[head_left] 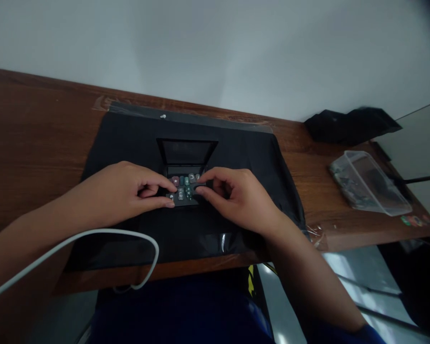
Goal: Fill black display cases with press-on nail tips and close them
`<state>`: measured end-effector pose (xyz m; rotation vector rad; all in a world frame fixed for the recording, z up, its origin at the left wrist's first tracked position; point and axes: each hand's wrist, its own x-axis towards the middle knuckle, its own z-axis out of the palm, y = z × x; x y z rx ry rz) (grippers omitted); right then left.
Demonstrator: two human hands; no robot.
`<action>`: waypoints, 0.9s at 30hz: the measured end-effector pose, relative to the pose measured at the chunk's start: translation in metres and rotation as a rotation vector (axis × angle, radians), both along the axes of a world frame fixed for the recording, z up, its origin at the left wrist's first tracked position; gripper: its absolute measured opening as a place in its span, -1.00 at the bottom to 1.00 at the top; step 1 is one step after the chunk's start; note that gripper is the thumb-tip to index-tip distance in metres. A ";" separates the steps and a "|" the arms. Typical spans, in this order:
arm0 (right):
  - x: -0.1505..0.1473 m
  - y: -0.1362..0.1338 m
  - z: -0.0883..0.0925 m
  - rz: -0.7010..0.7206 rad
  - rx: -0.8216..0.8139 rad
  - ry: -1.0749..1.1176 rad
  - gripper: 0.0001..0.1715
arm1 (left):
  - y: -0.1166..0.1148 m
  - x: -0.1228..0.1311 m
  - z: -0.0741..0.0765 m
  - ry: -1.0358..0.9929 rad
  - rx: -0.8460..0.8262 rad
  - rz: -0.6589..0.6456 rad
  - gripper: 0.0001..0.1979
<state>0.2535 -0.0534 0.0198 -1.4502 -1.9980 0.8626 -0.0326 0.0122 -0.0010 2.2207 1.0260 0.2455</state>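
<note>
Pinching the open nail case (185, 167) by its 2 ends with left hand (123, 191) and right hand (240, 196), probably light, stiff, with tiny false nails (184, 186) easily spilled.

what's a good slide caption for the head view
Left hand and right hand pinch the sides of an open black case of coloured pieces on a black mat

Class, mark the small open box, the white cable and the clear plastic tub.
small open box (186, 152), head view, raised lid
white cable (157, 251), head view, loop
clear plastic tub (358, 188), head view, side wall
</note>
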 end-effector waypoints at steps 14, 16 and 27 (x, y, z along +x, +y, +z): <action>0.000 -0.007 0.007 0.035 0.034 0.046 -0.86 | -0.018 0.007 0.028 -0.230 0.296 0.100 -0.75; -0.002 -0.009 0.006 0.056 -0.022 0.151 -0.83 | -0.022 0.010 0.029 -0.252 0.340 0.115 -0.77; -0.015 -0.012 0.006 0.100 -0.577 0.684 -0.62 | -0.029 0.014 0.024 -0.330 0.436 -0.012 -0.75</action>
